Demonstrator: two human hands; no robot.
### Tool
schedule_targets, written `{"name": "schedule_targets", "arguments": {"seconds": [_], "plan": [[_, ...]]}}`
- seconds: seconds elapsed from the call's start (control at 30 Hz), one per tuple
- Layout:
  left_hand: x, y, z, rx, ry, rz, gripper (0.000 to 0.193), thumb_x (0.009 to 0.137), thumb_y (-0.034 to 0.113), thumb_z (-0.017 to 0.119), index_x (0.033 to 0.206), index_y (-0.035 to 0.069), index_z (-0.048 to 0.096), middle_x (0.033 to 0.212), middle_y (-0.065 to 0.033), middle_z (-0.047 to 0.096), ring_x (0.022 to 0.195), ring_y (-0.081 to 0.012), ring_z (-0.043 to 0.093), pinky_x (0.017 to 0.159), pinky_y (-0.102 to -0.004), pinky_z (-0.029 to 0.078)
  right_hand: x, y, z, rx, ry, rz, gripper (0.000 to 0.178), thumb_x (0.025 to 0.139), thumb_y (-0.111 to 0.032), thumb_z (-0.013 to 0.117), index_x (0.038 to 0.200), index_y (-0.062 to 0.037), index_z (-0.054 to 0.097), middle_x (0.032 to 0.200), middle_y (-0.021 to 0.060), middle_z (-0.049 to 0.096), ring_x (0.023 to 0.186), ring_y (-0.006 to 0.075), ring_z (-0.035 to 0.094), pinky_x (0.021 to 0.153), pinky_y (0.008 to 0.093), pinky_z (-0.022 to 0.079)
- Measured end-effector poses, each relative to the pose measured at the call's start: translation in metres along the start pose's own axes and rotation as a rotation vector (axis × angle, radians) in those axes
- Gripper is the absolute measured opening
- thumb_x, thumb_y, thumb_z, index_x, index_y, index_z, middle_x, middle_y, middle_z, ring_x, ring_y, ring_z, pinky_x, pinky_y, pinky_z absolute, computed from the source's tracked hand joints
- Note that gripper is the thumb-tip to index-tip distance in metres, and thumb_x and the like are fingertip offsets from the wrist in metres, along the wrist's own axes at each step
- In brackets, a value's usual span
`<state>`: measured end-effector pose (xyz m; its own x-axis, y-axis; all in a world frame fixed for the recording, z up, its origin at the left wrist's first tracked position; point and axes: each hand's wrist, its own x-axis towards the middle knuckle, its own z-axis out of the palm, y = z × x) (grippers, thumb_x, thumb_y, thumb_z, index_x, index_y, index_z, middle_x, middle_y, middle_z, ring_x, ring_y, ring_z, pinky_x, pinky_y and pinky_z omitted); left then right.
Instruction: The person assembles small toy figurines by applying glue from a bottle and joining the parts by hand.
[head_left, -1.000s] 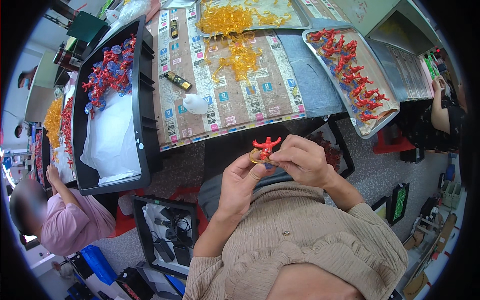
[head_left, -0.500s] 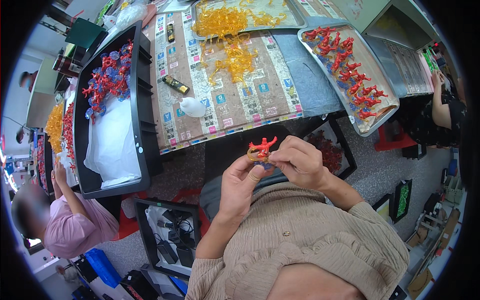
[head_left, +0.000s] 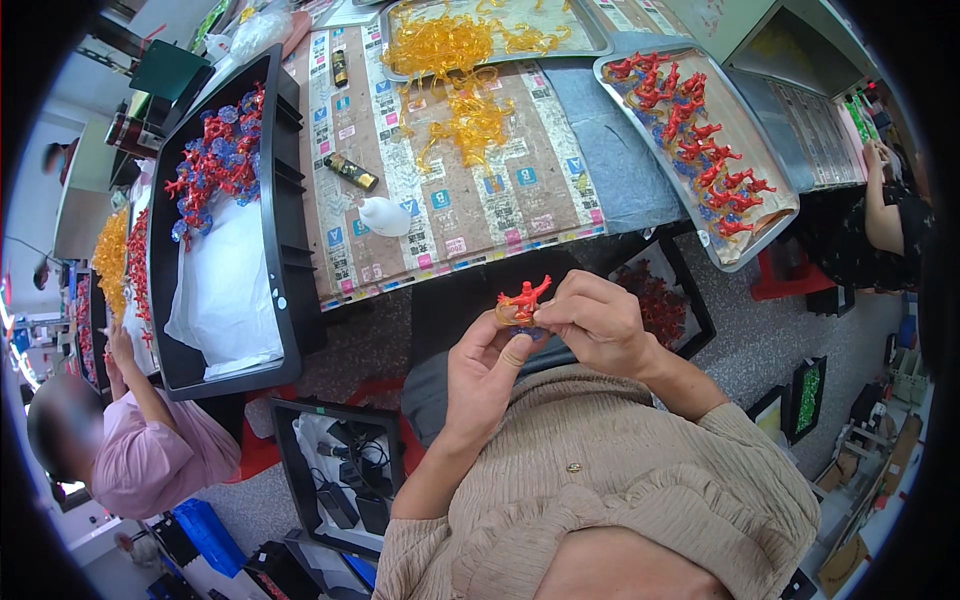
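In front of my chest is a small red figurine (head_left: 527, 291) with its arms spread and a translucent blue base (head_left: 529, 332). The thumb and fingers of my left hand (head_left: 480, 372) grip it low down, around the base. A translucent yellow strip (head_left: 507, 314) curves round the figurine's lower body. At its right side, my right hand (head_left: 602, 326) is closed in a pinch on the strip; the fingertips hide the exact spot. The figurine is slightly tilted.
Yellow strips (head_left: 468, 122) lie heaped on the table and a metal tray (head_left: 600, 45). More red-and-blue figurines fill another tray (head_left: 765, 225) at right and a black crate (head_left: 288, 200) at left. A white bottle (head_left: 385, 216) and dark cylinders (head_left: 351, 171) stand nearer. Co-workers sit both sides.
The figurine has turned and tilted a little between my fingers, its right arm now pointing higher. Both hands keep their hold in nearly the same place.
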<state>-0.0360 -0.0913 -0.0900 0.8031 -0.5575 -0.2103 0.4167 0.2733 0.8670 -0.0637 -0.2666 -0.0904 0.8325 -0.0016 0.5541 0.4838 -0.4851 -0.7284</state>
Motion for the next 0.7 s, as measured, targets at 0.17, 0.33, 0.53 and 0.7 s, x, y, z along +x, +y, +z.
{"name": "schedule_targets", "arguments": {"seconds": [0.17, 0.33, 0.53, 0.7], "plan": [[0.001, -0.001, 0.005, 0.065, 0.033, 0.073, 0.027, 0.094, 0.006, 0.058, 0.118, -0.004, 0.056, 0.111, -0.0064, 0.055, 0.100, -0.0127, 0.058, 0.092, -0.0276, 0.048, 0.002, -0.004, 0.002, -0.003, 0.006, 0.009, 0.021, 0.067, 0.011, 0.072, 0.085, 0.0006, 0.066, 0.072, 0.0088, 0.059, 0.064, 0.0214, 0.059, 0.055, 0.0297, 0.047], [0.003, 0.005, 0.011, 0.186, 0.067, 0.135, 0.022, 0.094, 0.006, 0.058, 0.113, -0.004, 0.060, 0.110, -0.0063, 0.054, 0.097, -0.0116, 0.057, 0.086, -0.0243, 0.047, 0.004, -0.004, 0.004, 0.019, 0.058, -0.031, 0.026, 0.064, 0.013, 0.069, 0.087, 0.0012, 0.065, 0.071, 0.0090, 0.055, 0.064, 0.0227, 0.057, 0.053, 0.0305, 0.046], [0.004, 0.001, 0.009, 0.250, 0.093, 0.225, 0.019, 0.093, 0.006, 0.059, 0.109, -0.003, 0.063, 0.106, -0.0052, 0.056, 0.093, -0.0096, 0.055, 0.079, -0.0214, 0.045, 0.002, -0.006, 0.008, 0.031, 0.097, -0.059, 0.025, 0.065, 0.012, 0.070, 0.087, 0.0017, 0.065, 0.073, 0.0090, 0.057, 0.064, 0.0224, 0.057, 0.054, 0.0301, 0.046], [0.015, -0.012, 0.004, 0.338, 0.198, 0.366, 0.015, 0.090, 0.003, 0.062, 0.104, -0.003, 0.065, 0.097, -0.0045, 0.058, 0.082, -0.0082, 0.054, 0.070, -0.0209, 0.044, 0.005, -0.006, 0.009, 0.042, 0.051, 0.050, 0.015, 0.072, 0.007, 0.071, 0.085, 0.0018, 0.066, 0.076, 0.0108, 0.061, 0.066, 0.0218, 0.060, 0.056, 0.0284, 0.047]]}}
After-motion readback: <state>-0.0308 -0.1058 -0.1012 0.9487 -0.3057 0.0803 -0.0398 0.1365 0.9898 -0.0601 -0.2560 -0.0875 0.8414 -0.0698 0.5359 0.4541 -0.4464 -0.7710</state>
